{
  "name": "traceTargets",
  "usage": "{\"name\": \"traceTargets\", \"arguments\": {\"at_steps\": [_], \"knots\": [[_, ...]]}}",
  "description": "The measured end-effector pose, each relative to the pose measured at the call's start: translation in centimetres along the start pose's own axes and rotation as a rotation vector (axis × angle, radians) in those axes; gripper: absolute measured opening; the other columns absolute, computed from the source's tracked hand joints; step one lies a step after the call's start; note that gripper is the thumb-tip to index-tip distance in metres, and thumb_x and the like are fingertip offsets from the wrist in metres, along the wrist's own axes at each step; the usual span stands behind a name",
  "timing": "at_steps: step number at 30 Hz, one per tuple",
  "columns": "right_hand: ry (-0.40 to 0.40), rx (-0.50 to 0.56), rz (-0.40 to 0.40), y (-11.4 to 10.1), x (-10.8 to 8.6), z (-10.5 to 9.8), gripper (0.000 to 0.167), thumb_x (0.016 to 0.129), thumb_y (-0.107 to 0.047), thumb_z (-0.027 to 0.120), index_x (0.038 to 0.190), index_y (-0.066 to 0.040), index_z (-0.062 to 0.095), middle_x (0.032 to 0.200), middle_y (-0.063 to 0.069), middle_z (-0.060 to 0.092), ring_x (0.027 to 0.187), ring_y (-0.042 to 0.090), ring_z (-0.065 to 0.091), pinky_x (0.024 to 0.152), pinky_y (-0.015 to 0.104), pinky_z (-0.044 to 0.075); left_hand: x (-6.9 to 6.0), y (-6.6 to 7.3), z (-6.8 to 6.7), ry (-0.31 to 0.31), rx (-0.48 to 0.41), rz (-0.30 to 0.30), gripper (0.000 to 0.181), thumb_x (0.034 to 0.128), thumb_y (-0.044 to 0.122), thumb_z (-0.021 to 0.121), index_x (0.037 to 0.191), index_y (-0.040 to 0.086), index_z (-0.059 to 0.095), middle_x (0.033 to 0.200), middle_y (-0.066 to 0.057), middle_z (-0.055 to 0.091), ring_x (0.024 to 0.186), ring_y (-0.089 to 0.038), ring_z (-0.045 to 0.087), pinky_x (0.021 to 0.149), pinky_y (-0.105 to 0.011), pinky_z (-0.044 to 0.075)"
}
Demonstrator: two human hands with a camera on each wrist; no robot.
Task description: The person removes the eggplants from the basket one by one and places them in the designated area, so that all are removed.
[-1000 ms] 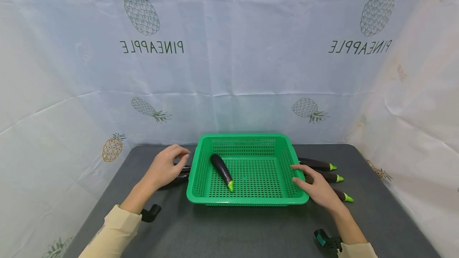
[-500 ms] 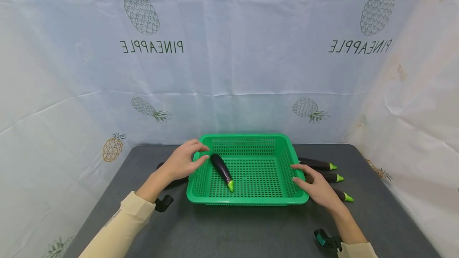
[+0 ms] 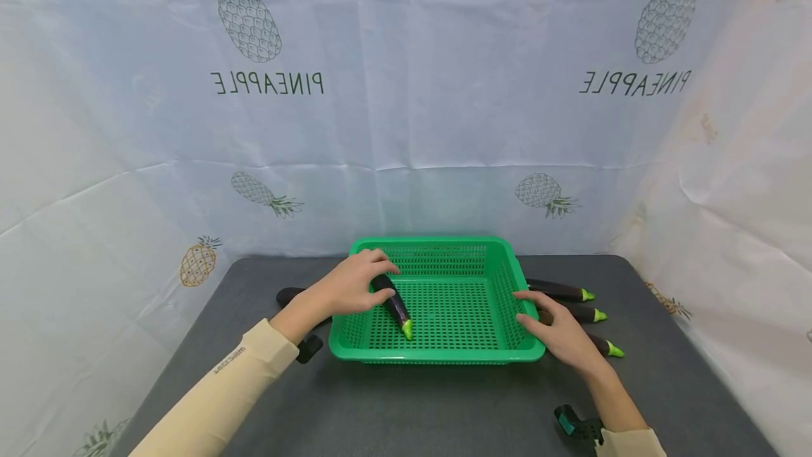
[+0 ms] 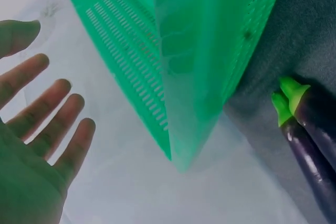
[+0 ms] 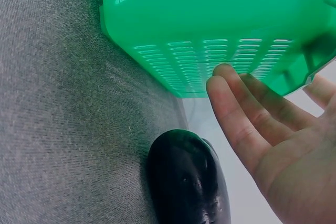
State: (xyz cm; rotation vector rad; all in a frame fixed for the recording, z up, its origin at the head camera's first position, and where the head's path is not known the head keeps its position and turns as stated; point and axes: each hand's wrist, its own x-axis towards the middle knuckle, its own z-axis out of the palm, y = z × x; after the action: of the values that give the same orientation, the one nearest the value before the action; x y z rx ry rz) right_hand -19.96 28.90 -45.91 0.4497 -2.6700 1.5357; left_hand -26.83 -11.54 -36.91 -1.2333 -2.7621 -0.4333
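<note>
An eggplant (image 3: 398,310) with a bright green stem lies in the left part of the green plastic basket (image 3: 438,356). My left hand (image 3: 347,288) hovers over the basket's left rim, thumb and fingers apart above the eggplant's dark end. In the left wrist view the left hand (image 4: 39,124) has spread fingers and an empty palm. On the basket's right rim rests my right hand (image 3: 564,333), with two fingertips over the edge. The right wrist view shows its other fingers (image 5: 236,114) nearly straight beside the outer wall.
Two eggplants lie left of the basket, partly behind the left arm; one is the dark eggplant (image 3: 288,295). Right of it are three more, including the rear eggplant (image 3: 558,290). A pineapple-print cloth (image 3: 438,104) hangs behind the grey table (image 3: 406,407).
My left hand has moved right, from beside the basket to above the eggplant inside it, and its fingers have spread. My right hand, the basket and the eggplants have stayed put.
</note>
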Motion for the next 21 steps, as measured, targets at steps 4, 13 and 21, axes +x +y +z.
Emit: {"name": "traceTargets", "arguments": {"at_steps": [4, 13, 21], "knots": [[0.006, -0.007, -0.003, 0.1, -0.1, 0.0, 0.049, 0.104, -0.027, 0.062, 0.148, -0.009, 0.050, 0.155, 0.024, 0.039, 0.141, 0.050, 0.036, 0.104, 0.068, 0.039, 0.9, 0.3, 0.2, -0.068, 0.059, 0.003, 0.037, 0.0989, 0.031, 0.068, 0.132, 0.015, 0.066, 0.128, -0.007, 0.058, 0.115, -0.028, 0.055, 0.094, -0.048, 0.047], [0.009, -0.010, -0.015, 0.2, -0.1, 0.1, 0.048, 0.104, -0.026, 0.062, 0.148, -0.009, 0.050, 0.153, 0.024, 0.042, 0.138, 0.049, 0.042, 0.101, 0.065, 0.043, 2.7, 0.5, 1.2, -0.151, 0.150, -0.008, 0.038, 0.0984, 0.034, 0.068, 0.133, 0.018, 0.065, 0.131, -0.007, 0.055, 0.117, -0.029, 0.053, 0.097, -0.048, 0.045], [0.010, -0.008, -0.010, 0.1, -0.1, 0.0, 0.049, 0.104, -0.027, 0.062, 0.148, -0.009, 0.050, 0.153, 0.022, 0.043, 0.140, 0.048, 0.040, 0.102, 0.067, 0.041, 4.3, 0.3, 1.5, -0.186, 0.218, -0.034, 0.035, 0.0970, 0.033, 0.071, 0.129, 0.021, 0.067, 0.125, -0.004, 0.057, 0.113, -0.026, 0.054, 0.095, -0.046, 0.046]]}}
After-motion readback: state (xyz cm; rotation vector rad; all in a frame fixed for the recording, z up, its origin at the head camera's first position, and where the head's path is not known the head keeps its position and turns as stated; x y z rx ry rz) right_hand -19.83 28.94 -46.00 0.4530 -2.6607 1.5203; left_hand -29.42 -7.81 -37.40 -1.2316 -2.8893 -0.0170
